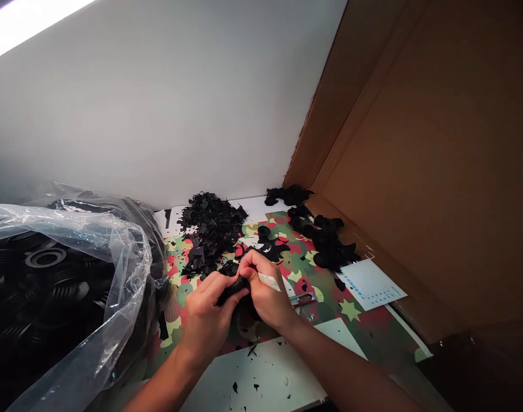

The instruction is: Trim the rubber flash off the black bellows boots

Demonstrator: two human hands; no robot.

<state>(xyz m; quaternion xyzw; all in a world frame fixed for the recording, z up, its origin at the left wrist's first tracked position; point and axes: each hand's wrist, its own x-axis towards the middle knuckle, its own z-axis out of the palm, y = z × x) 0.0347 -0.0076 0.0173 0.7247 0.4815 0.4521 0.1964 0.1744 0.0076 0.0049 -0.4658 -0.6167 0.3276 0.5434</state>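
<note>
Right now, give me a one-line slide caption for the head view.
Left hand holds a black part, right hand at its end, black scraps beyond and a plastic bag at left.

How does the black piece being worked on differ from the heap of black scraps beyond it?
The black piece is held between the left hand and the right hand; the scrap heap lies loose beyond them. The black piece looks compact and rounded, though fingers cover much of it, while the scrap heap is many thin, ragged bits. The black piece is much smaller than the scrap heap as a whole. Both are black.
</note>
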